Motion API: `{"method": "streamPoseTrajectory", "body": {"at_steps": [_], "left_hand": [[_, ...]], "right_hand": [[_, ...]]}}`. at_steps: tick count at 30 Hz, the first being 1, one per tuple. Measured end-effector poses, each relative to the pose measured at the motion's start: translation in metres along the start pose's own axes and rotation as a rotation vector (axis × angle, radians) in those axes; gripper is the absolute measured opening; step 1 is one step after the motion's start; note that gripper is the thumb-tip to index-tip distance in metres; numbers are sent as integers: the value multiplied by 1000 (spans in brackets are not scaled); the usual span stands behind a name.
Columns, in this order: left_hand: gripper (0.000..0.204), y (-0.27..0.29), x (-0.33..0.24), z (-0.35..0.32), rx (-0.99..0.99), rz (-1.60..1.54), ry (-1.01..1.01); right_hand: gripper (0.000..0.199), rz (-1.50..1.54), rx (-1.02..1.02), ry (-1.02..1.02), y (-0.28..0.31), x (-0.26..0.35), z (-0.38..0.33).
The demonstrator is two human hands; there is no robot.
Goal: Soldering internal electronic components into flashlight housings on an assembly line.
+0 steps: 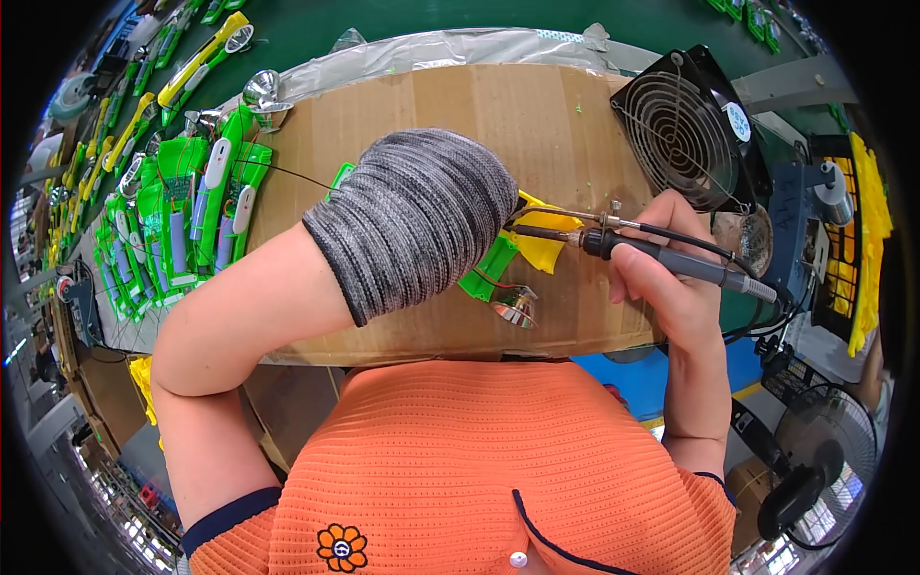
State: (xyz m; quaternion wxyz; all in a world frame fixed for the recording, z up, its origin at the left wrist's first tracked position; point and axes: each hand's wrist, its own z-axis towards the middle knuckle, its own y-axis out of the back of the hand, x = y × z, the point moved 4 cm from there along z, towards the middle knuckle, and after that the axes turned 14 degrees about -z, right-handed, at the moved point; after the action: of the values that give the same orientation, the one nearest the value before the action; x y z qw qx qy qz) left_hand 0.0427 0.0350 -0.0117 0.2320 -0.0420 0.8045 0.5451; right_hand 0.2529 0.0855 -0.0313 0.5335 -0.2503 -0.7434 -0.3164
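Holding soldering iron (704, 268), right grip (685, 305) curled, green casing (492, 269) nearby

The brown cardboard-covered tabletop (537, 115) carries green plastic casings (179, 156), a silver conical reflector (517, 309) and a square black fan (678, 129).

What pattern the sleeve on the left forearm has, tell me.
The sleeve is mottled grey with black stripes, best seen in the head view.
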Motion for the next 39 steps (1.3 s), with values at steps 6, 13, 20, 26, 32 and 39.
{"method": "streamPoseTrajectory", "body": {"at_steps": [6, 13, 20, 26, 32, 39], "left_hand": [[13, 0, 0, -1, -60, 23, 4], [14, -1, -1, 2, -5, 3, 46], [14, 2, -2, 1, -18, -3, 58], [14, 0, 0, 2, -47, -17, 39], [14, 2, -1, 1, 26, -26, 70], [14, -2, 8, -10, -61, -67, 94]], "right_hand": [[19, -12, 4, -28, -3, 3, 1], [19, -22, 1, -29, -3, 1, 1], [18, 41, -72, 25, 0, 2, -8], [15, 328, -210, 50, -2, -18, -25], [8, 683, -342, -4, -36, -21, -28], [10, 819, -392, -15, -47, -20, -29]]}}
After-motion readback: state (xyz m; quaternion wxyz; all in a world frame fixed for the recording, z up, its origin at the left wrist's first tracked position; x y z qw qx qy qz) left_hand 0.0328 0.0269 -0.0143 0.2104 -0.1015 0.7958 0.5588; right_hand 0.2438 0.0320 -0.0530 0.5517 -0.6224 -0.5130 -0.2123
